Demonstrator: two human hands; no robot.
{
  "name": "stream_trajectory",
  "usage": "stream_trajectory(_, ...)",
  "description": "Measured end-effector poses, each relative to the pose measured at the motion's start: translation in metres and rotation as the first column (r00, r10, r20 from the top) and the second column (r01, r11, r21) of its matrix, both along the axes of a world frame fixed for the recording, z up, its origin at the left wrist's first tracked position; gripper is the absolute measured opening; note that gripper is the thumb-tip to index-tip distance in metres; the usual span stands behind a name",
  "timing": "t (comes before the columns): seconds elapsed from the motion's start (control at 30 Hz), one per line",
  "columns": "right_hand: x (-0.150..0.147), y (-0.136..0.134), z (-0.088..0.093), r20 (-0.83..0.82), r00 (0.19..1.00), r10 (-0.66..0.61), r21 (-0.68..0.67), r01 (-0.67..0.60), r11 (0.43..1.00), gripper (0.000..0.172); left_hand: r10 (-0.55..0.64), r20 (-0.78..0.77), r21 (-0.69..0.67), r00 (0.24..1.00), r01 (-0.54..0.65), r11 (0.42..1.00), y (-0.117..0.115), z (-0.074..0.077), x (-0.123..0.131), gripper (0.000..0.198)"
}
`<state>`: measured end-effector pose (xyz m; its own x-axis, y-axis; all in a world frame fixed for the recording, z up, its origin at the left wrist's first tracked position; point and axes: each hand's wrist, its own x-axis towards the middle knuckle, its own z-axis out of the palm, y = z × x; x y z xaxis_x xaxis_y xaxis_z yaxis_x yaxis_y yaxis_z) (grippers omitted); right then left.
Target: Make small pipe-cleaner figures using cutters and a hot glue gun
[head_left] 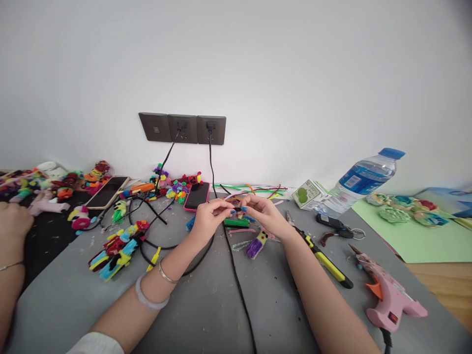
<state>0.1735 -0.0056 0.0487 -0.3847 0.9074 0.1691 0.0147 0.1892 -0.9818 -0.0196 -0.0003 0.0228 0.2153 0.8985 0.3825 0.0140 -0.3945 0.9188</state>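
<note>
Head view, left hand (212,219) and right hand (264,216) pinching tiny dark piece (237,209), fuzzy purple-yellow figure (255,247) nearby

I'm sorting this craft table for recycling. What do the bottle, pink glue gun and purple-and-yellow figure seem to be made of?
Bottle: most likely glossy plastic, given its see-through, highlighted sides. Pink glue gun: probably hard plastic, judging by its smooth, softly shiny moulded body. Purple-and-yellow figure: matte and fuzzy, perhaps chenille stems, from its plush surface; any core is hidden.
</note>
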Motion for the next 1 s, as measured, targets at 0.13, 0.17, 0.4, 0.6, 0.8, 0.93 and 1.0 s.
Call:
stream_trajectory(0.13, -0.001, 0.0, 0.0, -0.01, 1.0, 0.019, -0.02, -0.019, 1.0, 0.026, 0.018, -0.011, 0.026, 1.0, -0.017, 1.0, 0.0, 0.0, 0.0, 0.015)
stream_trajectory(0.17, -0.001, 0.0, 0.0, -0.015, 1.0, 0.019, -0.023, -0.02, 1.0, 0.026, 0.02, -0.017, 0.036, 1.0, -0.02, 0.999, 0.0, 0.0, 0.0, 0.015)
stream_trajectory(0.4, -0.003, 0.001, -0.004, -0.054, 0.998, -0.011, -0.013, 0.011, 1.0, 0.027, 0.035, -0.029, 0.026, 0.999, -0.034, 0.999, 0.0, 0.0, 0.002, 0.011)
stream_trajectory(0.6, -0.004, 0.004, -0.01, -0.011, 0.999, -0.037, 0.045, 0.037, 0.998, 0.025, 0.074, 0.007, -0.015, 0.997, -0.074, 0.997, -0.004, 0.0, 0.007, 0.009)
stream_trajectory(0.8, -0.003, 0.005, -0.009, 0.033, 0.997, -0.076, 0.053, 0.074, 0.996, 0.025, 0.024, 0.007, -0.069, 1.0, -0.023, 0.997, -0.006, -0.001, 0.01, 0.011)
stream_trajectory(0.93, -0.002, 0.004, -0.005, 0.022, 0.998, -0.058, 0.051, 0.057, 0.997, 0.024, -0.092, 0.08, -0.2, 0.993, 0.106, 0.974, -0.005, -0.001, 0.011, 0.022)
stream_trajectory(1.0, -0.001, 0.003, -0.003, 0.017, 0.999, -0.027, 0.035, 0.027, 0.999, 0.024, -0.155, 0.147, -0.317, 0.977, 0.195, 0.928, -0.004, -0.001, 0.01, 0.03)
